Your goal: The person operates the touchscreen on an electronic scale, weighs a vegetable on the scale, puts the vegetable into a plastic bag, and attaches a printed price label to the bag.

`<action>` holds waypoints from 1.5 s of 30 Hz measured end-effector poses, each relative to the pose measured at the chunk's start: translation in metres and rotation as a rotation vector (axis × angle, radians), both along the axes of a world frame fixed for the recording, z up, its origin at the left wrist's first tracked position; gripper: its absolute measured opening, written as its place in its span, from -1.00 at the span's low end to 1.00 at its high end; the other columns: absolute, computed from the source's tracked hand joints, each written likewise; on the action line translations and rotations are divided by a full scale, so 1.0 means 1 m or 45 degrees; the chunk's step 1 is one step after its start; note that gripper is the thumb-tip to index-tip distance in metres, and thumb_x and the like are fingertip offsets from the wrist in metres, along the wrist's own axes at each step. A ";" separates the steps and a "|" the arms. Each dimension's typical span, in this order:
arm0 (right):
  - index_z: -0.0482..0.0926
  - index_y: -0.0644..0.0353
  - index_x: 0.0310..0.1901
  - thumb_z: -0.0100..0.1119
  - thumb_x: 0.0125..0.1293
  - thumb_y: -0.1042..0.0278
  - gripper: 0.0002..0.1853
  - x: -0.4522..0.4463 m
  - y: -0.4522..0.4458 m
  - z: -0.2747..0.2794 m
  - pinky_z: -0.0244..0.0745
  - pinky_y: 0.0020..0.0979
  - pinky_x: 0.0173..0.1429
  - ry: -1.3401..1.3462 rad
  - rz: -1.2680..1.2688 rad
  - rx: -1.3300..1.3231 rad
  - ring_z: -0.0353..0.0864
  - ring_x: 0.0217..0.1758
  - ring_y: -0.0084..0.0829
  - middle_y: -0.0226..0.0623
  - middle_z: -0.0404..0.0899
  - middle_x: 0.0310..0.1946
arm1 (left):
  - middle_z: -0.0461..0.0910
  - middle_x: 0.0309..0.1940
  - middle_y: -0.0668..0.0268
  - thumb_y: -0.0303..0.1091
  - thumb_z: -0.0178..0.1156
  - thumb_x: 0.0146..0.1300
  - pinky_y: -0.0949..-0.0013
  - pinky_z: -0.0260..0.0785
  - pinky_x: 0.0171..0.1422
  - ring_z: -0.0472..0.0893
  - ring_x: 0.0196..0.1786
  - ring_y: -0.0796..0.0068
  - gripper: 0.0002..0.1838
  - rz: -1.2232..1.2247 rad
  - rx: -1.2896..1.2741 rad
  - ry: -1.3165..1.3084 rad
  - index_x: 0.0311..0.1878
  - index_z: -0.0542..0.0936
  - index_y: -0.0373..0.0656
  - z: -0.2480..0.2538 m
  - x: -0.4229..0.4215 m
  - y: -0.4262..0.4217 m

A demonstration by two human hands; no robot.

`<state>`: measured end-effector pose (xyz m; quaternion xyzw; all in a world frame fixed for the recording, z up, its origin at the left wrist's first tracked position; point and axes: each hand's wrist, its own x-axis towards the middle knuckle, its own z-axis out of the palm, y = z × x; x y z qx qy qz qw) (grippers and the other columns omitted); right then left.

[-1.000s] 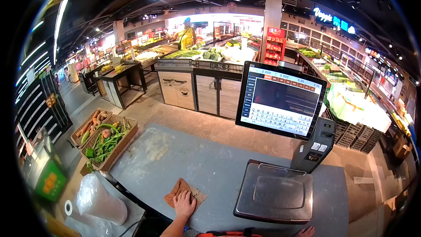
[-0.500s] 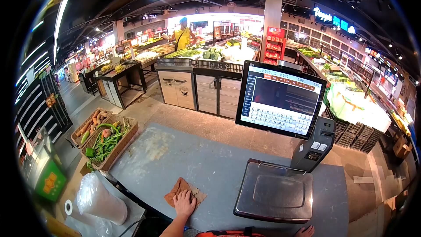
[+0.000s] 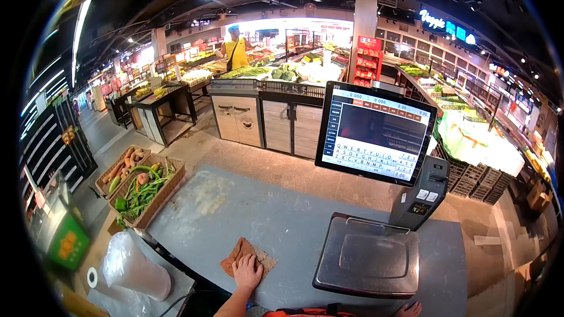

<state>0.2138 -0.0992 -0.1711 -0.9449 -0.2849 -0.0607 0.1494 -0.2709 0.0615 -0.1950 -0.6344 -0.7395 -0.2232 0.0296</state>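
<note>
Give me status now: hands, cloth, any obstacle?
Left hand flat on brown cloth, on counter. Right hand at counter edge, holding nothing visible. Weighing scale right of cloth.

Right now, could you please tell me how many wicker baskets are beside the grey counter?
2: one basket with green vegetables at the left end of the grey counter, another basket with carrots just left of it.

1 reddish-brown cloth is laid on the near part of the grey counter, pressed beneath the left hand; a paler, speckled portion, possibly its underside, is exposed at right. Farther right, the metal-topped scale is set near the right hand.
</note>
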 end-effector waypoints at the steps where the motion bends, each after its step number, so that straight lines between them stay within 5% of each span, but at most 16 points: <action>1: 0.40 0.21 0.10 -0.11 0.24 0.06 -0.51 -0.001 0.000 0.003 0.16 -0.12 0.28 -0.018 0.007 0.018 0.29 0.23 -0.13 -0.05 0.38 0.11 | 0.41 0.10 0.34 -0.01 0.07 0.09 0.08 -0.09 0.33 0.30 0.21 0.35 -0.51 0.000 -0.002 -0.003 0.06 0.46 -0.02 0.001 0.000 0.000; 22: 0.32 0.16 0.19 -0.11 0.24 0.00 -0.45 -0.001 0.003 0.005 0.08 -0.11 0.31 0.102 -0.076 -0.064 0.16 0.33 -0.24 -0.20 0.29 0.21 | 0.42 0.11 0.33 -0.04 0.06 0.08 0.09 -0.10 0.33 0.30 0.22 0.37 -0.52 0.012 -0.018 -0.038 0.05 0.47 -0.04 0.007 0.003 -0.002; 31: 0.45 0.31 0.02 -0.07 0.21 0.12 -0.53 -0.007 0.002 0.016 0.20 -0.11 0.24 -0.047 0.031 0.005 0.35 0.14 -0.03 0.05 0.43 0.03 | 0.42 0.09 0.31 -0.06 0.08 0.06 0.09 -0.09 0.32 0.32 0.20 0.35 -0.53 -0.007 0.006 -0.020 0.03 0.47 -0.05 0.006 0.002 -0.002; 45: 0.33 0.22 0.16 -0.11 0.25 0.02 -0.45 0.002 0.000 -0.003 0.08 -0.13 0.33 0.027 -0.011 -0.067 0.20 0.29 -0.13 -0.05 0.32 0.17 | 0.42 0.08 0.33 -0.07 0.09 0.05 0.09 -0.08 0.32 0.32 0.19 0.35 -0.53 0.001 0.022 -0.012 0.04 0.47 -0.05 0.002 0.001 0.000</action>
